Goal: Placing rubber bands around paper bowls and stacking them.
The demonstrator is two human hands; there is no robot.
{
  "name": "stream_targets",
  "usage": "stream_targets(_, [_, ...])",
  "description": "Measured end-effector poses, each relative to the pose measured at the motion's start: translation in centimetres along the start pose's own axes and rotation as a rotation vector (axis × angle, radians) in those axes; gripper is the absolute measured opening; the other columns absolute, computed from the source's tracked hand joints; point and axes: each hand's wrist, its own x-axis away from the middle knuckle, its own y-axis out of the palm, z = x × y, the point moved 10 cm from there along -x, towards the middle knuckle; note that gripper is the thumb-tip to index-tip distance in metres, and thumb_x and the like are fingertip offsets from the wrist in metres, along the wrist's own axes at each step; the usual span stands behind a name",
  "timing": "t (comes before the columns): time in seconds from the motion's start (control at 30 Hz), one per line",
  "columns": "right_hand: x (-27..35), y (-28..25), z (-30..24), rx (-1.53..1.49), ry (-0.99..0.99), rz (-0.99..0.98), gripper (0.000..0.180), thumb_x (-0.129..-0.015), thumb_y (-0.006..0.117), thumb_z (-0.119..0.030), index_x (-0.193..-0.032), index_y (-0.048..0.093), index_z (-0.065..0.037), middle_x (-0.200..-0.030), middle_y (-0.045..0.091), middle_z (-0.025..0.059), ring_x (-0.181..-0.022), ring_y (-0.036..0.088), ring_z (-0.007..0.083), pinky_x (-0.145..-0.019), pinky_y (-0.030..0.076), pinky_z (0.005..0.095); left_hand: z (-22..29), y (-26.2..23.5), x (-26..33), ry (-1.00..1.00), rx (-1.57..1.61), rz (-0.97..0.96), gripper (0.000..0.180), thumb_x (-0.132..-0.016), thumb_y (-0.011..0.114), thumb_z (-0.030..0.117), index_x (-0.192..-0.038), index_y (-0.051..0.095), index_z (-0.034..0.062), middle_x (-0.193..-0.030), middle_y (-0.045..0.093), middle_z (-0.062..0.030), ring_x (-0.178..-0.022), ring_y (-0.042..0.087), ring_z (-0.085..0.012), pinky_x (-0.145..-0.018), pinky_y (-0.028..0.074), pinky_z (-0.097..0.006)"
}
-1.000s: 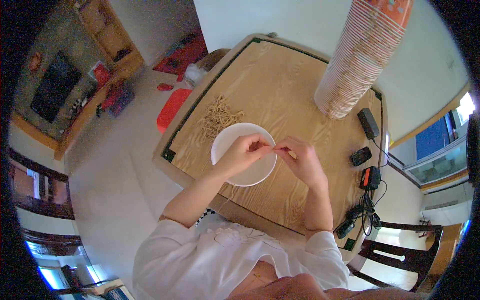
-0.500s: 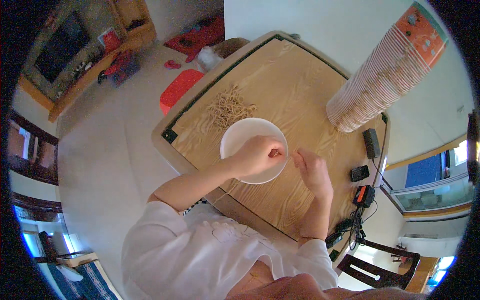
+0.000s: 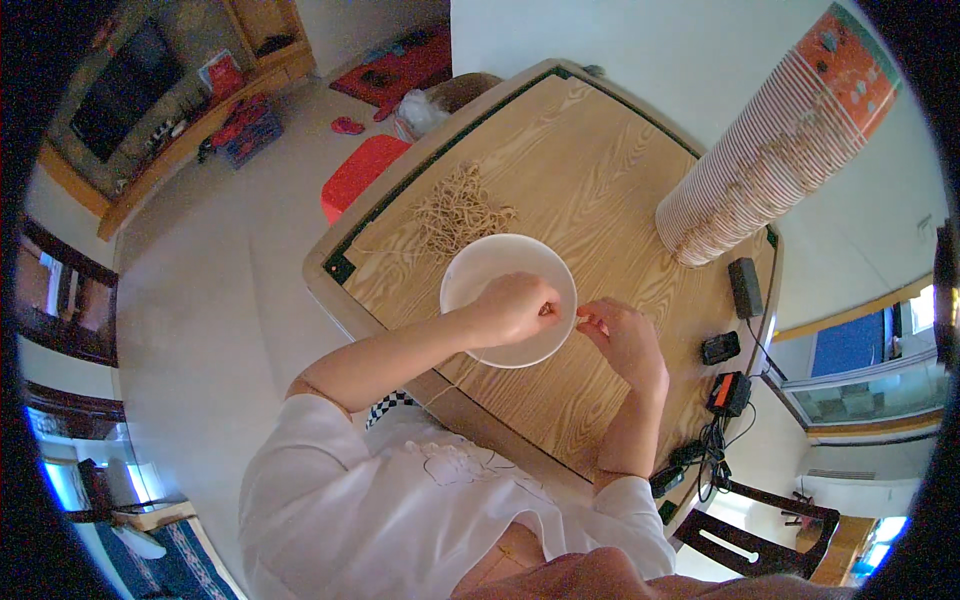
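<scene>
"Over the white bowl [image 3: 468,275], how is the left hand [image 3: 518,308]?"

"Its fingers are curled narrow. Whether they hold something, I cannot tell."

"And the right hand [image 3: 624,340]?"

"It is just right of the bowl, thumb and fingertips close together. Maybe they pinch a small pale piece; it is too small for being sure."

"Where lies the heap of tan strands [image 3: 462,212]?"

"Beyond the bowl and a little to its left, near the rim. The left hand is the nearer one. I find no clear long axis, because the strands curl every way."

"Which materials do you see?"

"The strands look dry and fibrous, like twine. The bowl is round and smooth. Under it is the wood-grain tabletop [image 3: 590,150]; far right of it rises a ribbed stack of paper cups [image 3: 750,160]."
</scene>
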Motion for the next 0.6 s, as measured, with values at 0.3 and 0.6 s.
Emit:
stream_targets(0.3, [-0.1,0.0,0.2,-0.016,0.039,-0.021,0.02,-0.075,0.067,-0.013,-0.094,0.065,-0.005,-0.081,0.062,0.0098,-0.072,0.06,0.0241,-0.067,0.049,0.0351,1.1,-0.3,-0.2,0.082,-0.097,0.078,0.008,-0.073,0.062,0.013,-0.074,0.066,0.0068,-0.072,0.064,-0.0154,-0.07,0.063,-0.0338,-0.064,0.049,-0.045])
stream_targets(0.6, [0.0,1.0,0.7,0.029,0.073,-0.084,0.019,-0.082,0.061,-0.024,-0.096,0.065,-0.012,-0.089,0.064,0.0096,-0.081,0.063,0.0291,-0.069,0.051,0.0399,2.1,-0.4,-0.2,0.133,-0.124,0.12,0.01,-0.072,0.061,0.014,-0.07,0.064,0.0051,-0.069,0.063,-0.0166,-0.067,0.063,-0.0345,-0.06,0.05,-0.046])
